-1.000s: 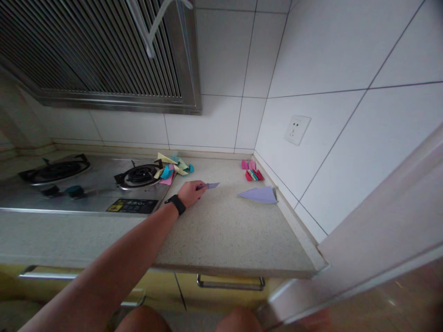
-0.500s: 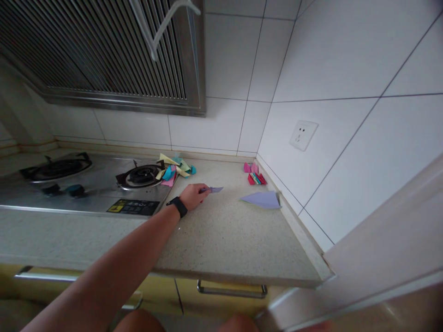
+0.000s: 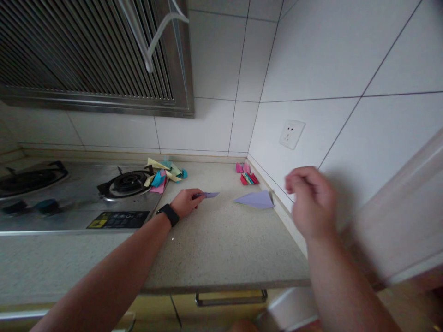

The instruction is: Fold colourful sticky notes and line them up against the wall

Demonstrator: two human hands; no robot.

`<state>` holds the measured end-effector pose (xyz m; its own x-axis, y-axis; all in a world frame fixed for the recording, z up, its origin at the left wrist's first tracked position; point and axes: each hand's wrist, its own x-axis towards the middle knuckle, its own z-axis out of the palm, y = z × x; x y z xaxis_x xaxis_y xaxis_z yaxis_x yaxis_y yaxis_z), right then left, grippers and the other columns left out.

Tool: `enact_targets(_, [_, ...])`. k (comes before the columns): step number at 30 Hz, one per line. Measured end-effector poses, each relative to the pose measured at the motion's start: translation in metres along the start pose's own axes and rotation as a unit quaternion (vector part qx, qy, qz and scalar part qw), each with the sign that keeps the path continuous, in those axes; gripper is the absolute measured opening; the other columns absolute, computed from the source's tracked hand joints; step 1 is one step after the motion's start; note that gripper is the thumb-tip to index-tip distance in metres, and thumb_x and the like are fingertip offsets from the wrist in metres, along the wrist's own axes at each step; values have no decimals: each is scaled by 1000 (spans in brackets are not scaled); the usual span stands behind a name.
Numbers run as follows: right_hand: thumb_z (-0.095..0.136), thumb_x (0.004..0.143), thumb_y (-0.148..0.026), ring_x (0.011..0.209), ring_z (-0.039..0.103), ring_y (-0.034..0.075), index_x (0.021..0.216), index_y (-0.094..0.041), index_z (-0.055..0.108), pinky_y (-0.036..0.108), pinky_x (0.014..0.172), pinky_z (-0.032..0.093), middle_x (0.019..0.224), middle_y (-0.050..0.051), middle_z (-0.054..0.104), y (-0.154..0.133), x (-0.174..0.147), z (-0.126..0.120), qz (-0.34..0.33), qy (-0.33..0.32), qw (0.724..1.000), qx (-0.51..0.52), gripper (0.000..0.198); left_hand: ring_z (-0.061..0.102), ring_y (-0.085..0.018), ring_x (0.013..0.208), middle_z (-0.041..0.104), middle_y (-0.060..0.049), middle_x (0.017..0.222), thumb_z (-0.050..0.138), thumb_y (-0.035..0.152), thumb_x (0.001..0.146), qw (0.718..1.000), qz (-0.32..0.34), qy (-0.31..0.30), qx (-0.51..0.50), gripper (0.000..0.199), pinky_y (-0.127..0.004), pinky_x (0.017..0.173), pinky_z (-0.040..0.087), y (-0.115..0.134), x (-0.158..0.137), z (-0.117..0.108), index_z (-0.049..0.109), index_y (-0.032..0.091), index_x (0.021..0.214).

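My left hand (image 3: 187,203), with a black watch on the wrist, pinches a small purple folded paper (image 3: 211,195) just above or on the counter; its thin point juts to the right. To the right of it lies a larger purple paper plane (image 3: 256,199), its nose toward my left hand. My right hand (image 3: 311,203) is raised in front of the right wall, slightly blurred, fingers curled in and nothing showing in them. Behind my left hand sits a pile of yellow, blue, green and pink folded papers (image 3: 174,170), partly over the stove's edge.
Pink folded papers (image 3: 242,167) and red ones (image 3: 249,178) lie in the back corner. A gas stove (image 3: 76,216) is at left, under a range hood (image 3: 104,103). A wall socket (image 3: 292,134) is on the right wall. The counter's front edge has a drawer handle (image 3: 231,302) below.
My right hand has come into view from the lower right and is now raised beside the wall. My left hand keeps its hold on the purple paper. The view has turned slightly right.
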<state>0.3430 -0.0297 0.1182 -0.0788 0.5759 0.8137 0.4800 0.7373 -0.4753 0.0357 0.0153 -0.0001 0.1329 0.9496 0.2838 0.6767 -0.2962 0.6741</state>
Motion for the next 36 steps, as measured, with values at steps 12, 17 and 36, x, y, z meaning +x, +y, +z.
enact_targets(12, [57,84,-19,91,57,18,104,-19,58,32,83,42,97,6,64,62,12,132,-165,-308,935,-57,21,53,-14,69,61,-3,76,53,33,88,992,112,27,50,24,-24,65,40,-1,11,-2,72,22,96])
enact_targets(17, [59,84,-23,87,59,18,99,-21,61,30,81,42,91,4,67,67,-2,139,-160,-335,927,-46,15,56,-16,80,59,-7,92,55,36,87,992,121,22,39,23,-23,63,43,2,13,-2,73,24,97])
enact_targets(36, [54,90,-29,72,63,14,98,-25,63,23,65,37,81,0,69,74,-6,149,-123,-393,909,-64,13,64,-14,67,72,-2,80,47,34,90,996,35,-65,-46,29,-22,63,45,5,12,1,72,21,93])
